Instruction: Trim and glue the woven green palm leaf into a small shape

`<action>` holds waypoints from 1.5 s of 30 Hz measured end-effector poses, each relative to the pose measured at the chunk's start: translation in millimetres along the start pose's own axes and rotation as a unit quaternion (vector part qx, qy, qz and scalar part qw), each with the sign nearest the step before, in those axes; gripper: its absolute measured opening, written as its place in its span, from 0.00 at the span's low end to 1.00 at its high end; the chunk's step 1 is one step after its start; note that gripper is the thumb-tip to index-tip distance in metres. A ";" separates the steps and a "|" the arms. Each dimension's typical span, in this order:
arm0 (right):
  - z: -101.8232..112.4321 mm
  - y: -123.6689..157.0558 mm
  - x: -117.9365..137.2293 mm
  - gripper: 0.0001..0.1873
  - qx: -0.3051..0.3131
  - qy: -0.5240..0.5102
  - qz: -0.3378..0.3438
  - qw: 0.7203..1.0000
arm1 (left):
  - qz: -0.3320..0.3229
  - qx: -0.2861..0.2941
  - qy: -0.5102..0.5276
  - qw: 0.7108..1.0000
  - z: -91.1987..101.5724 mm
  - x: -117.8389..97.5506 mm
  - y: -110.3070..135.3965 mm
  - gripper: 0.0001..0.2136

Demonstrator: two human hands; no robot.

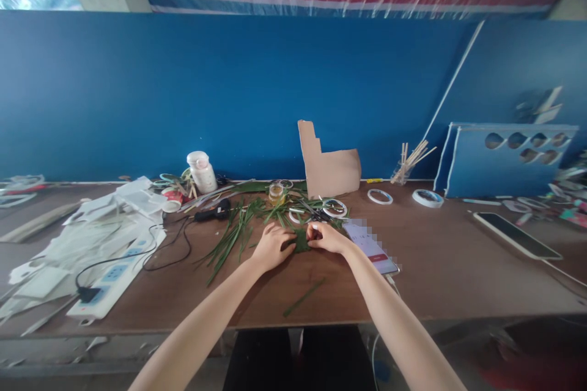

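My left hand [271, 247] and my right hand [324, 236] rest on the brown table [431, 281], both closed on a small dark green folded leaf piece [301, 241] that lies between them. The fingers of each hand are curled and pinch its edges. Loose green leaf strips [229, 238] fan out to the left of my left hand, and one strip [303, 297] lies nearer the table's front edge. Scissors [316, 214] lie just behind my hands among the leaves.
A phone [372, 248] lies right of my right hand. A black glue gun [211, 212], white power strip [110, 284], paper pile [87, 238], white bottle [202, 171], small jar [276, 192], cardboard piece [328, 165], tape rolls [380, 197], sticks in a cup [408, 165], tablet [516, 235] and blue holder [504, 159].
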State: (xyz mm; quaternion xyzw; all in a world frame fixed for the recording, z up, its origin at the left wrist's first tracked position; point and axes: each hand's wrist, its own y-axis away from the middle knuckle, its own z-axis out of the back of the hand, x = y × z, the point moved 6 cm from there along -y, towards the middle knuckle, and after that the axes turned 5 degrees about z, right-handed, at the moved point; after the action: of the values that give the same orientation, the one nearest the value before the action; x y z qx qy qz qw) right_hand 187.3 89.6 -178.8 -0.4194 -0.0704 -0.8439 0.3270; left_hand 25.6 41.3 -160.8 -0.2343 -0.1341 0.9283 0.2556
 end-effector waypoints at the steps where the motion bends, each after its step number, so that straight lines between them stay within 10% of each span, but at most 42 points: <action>1: -0.3 0.0 -0.4 0.08 0.001 -0.001 -0.001 1.000 | 0.000 -0.001 -0.002 1.000 -0.2 0.3 -0.1 0.11; 18: 13.5 -0.2 0.5 0.04 -0.152 0.042 -0.007 0.987 | -0.023 0.014 0.032 0.999 6.5 0.1 -3.5 0.18; 45: -1.7 -4.2 -6.6 0.03 -0.150 0.104 -0.015 0.983 | 0.004 0.012 -0.065 0.998 -2.8 -14.7 1.5 0.16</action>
State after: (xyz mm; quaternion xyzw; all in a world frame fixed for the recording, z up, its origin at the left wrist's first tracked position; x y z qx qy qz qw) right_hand 186.5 95.4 -184.2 -0.3725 0.0848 -0.8888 0.2532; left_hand 37.5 32.5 -158.4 -0.1705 -0.1380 0.9443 0.2452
